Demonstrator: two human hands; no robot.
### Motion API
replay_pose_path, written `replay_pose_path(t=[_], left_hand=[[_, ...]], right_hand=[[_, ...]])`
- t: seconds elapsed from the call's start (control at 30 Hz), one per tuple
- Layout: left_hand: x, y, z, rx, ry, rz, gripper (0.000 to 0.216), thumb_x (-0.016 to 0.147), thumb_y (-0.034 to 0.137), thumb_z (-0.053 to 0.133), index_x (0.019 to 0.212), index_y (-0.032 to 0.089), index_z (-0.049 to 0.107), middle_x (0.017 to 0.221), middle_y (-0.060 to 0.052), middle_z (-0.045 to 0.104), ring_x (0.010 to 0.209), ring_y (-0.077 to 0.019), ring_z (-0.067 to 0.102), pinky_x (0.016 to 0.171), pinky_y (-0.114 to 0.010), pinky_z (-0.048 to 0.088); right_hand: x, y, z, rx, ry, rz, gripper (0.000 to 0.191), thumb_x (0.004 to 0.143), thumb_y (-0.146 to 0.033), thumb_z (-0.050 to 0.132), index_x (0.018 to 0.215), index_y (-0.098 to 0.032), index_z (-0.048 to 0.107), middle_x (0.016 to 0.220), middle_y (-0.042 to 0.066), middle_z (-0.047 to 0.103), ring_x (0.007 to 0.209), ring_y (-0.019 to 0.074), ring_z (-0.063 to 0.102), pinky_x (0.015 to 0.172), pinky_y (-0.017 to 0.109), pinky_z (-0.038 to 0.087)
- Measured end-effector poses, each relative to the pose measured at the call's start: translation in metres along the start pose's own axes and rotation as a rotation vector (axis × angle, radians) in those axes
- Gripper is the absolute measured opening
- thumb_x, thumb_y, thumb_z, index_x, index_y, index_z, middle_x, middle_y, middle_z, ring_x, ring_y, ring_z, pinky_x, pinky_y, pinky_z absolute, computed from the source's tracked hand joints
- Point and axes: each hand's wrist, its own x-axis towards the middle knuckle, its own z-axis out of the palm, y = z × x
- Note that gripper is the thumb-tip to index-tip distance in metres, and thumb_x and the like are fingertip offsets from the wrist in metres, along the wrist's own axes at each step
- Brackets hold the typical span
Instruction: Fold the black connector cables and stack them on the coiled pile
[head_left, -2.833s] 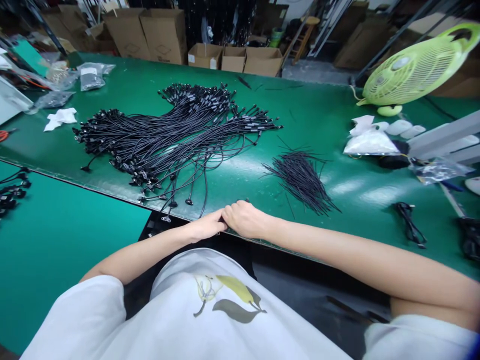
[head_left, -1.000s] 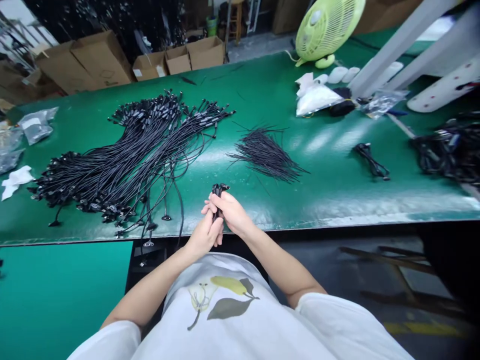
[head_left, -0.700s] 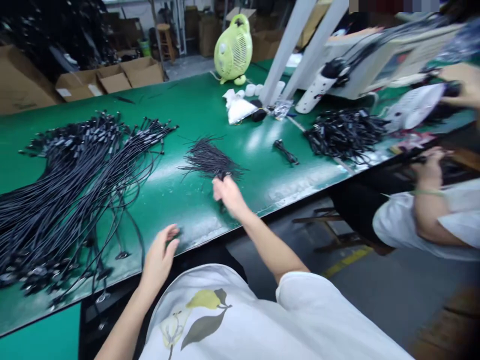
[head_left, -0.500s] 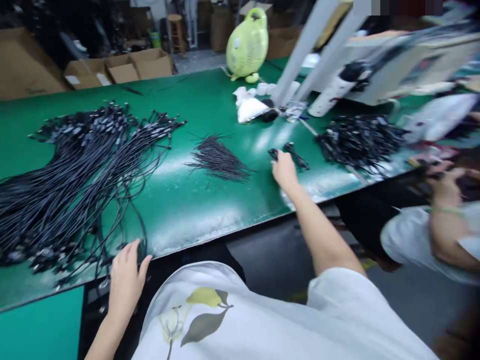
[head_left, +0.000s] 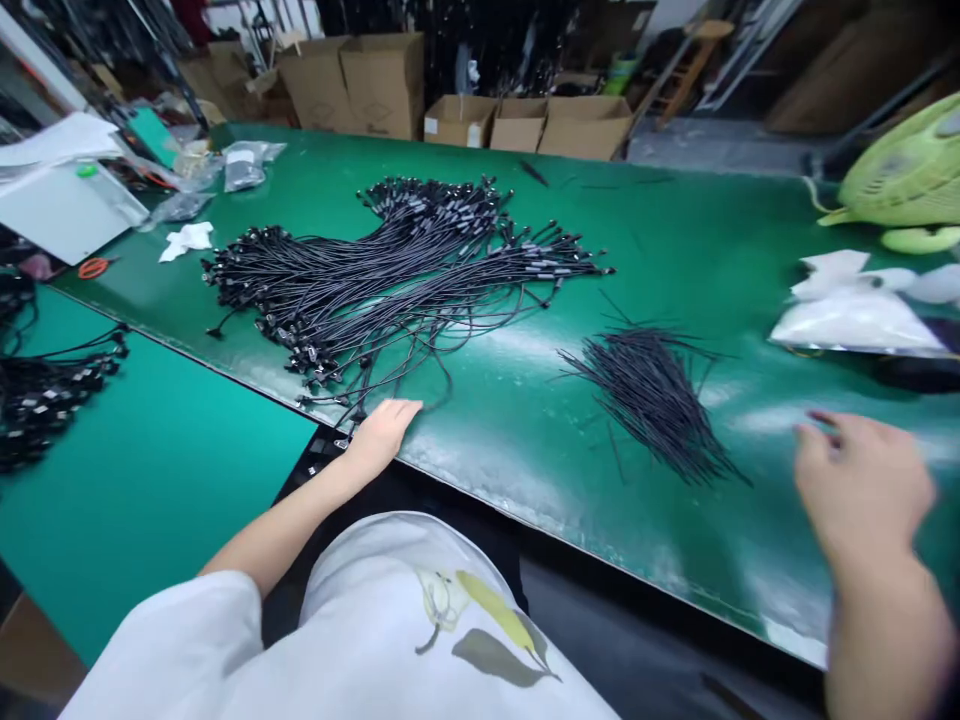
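Observation:
My left hand (head_left: 384, 432) rests at the front edge of the green table (head_left: 510, 440), fingers extended and close together, thumb hidden. It is beside the connector ends of a large pile of black cables (head_left: 397, 265), and one loose cable loop passes by its fingertips. My right hand (head_left: 862, 485) is above the table at the right, blurred, its fingers curled toward the thumb. Something dark shows at the fingertips, too unclear to name. To its left lies a heap of short, thin black strands (head_left: 656, 395), apart from the hand.
A green fan (head_left: 911, 165) and a white plastic bag (head_left: 855, 320) stand at the right. Cardboard boxes (head_left: 517, 122) line the far side. At the left are a white box (head_left: 71, 205), a small bag (head_left: 244, 168) and more black cables (head_left: 56, 395) on a lower green surface.
The view has swung left. My right hand has left the small black bundles, which are out of view now. My left hand's fingers have come closer together beside the cable ends.

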Motion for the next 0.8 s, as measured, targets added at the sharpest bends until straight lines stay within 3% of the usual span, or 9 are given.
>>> replay_pose_path(t=[0.07,0.2,0.3,0.37,0.47,0.67,0.73,0.8], left_hand=[[0.024,-0.008,-0.005,0.002,-0.024,-0.036,0.043,0.091,0.008,0.032,0.123,0.016,0.059,0.121,-0.014,0.062,0.113,-0.0243,0.054,0.099,-0.040,0.044],[0.063,-0.031,-0.029,-0.049,-0.157,-0.060,0.026,0.092,0.023,0.046,0.108,0.022,0.067,0.105,-0.008,0.067,0.098,-0.0230,0.059,0.087,-0.033,0.047],[0.086,-0.056,-0.049,0.046,-0.020,-0.169,0.027,0.093,0.032,0.049,0.112,0.021,0.064,0.111,-0.009,0.065,0.102,-0.0248,0.057,0.089,-0.034,0.044],[0.103,-0.073,-0.056,0.143,0.042,-0.253,0.026,0.092,0.029,0.050,0.111,0.016,0.062,0.115,-0.014,0.061,0.108,-0.0276,0.053,0.092,-0.038,0.042],[0.125,-0.089,-0.055,0.164,-0.013,-0.244,0.017,0.091,0.020,0.049,0.099,0.014,0.063,0.104,-0.014,0.063,0.101,-0.0251,0.054,0.090,-0.036,0.042],[0.130,-0.102,-0.049,0.127,-0.065,-0.188,0.010,0.090,0.022,0.052,0.093,0.017,0.060,0.088,-0.008,0.062,0.088,-0.0225,0.058,0.081,-0.033,0.044],[0.127,-0.105,-0.049,0.122,-0.059,-0.181,0.013,0.091,0.021,0.048,0.089,0.018,0.060,0.090,-0.008,0.061,0.091,-0.0225,0.058,0.083,-0.034,0.044],[0.127,-0.108,-0.049,0.117,-0.029,-0.188,0.013,0.092,0.022,0.048,0.098,0.017,0.059,0.098,-0.009,0.060,0.095,-0.0231,0.057,0.085,-0.035,0.044]], right_hand=[[0.011,-0.028,0.029,-0.093,0.037,0.041,0.040,0.095,-0.052,0.032,0.109,-0.032,0.065,0.101,0.015,0.065,0.110,0.0364,0.058,0.082,0.052,0.045],[0.025,-0.074,0.074,-0.043,-0.154,-0.087,0.031,0.095,-0.040,0.039,0.093,-0.025,0.066,0.102,0.012,0.068,0.096,0.0279,0.064,0.083,0.042,0.050],[0.036,-0.101,0.092,0.048,-0.259,-0.160,0.028,0.093,-0.038,0.042,0.092,-0.023,0.066,0.101,0.009,0.069,0.093,0.0241,0.065,0.084,0.039,0.051],[0.049,-0.124,0.100,0.088,-0.327,-0.232,0.028,0.093,-0.035,0.043,0.093,-0.021,0.067,0.101,0.009,0.069,0.094,0.0226,0.065,0.085,0.038,0.051],[0.077,-0.168,0.113,0.100,-0.387,-0.349,0.028,0.095,-0.031,0.041,0.099,-0.020,0.067,0.104,0.009,0.068,0.096,0.0214,0.064,0.087,0.036,0.050],[0.136,-0.274,0.169,0.047,-0.335,-0.548,0.035,0.096,-0.023,0.041,0.128,-0.017,0.055,0.126,0.011,0.058,0.109,0.0202,0.058,0.091,0.032,0.047],[0.154,-0.299,0.198,-0.043,-0.331,-0.629,0.042,0.095,-0.019,0.041,0.137,-0.017,0.047,0.134,0.012,0.053,0.115,0.0209,0.054,0.093,0.033,0.045],[0.170,-0.315,0.226,-0.173,-0.355,-0.696,0.043,0.094,-0.014,0.040,0.137,-0.016,0.047,0.136,0.013,0.051,0.121,0.0232,0.049,0.099,0.038,0.039]])
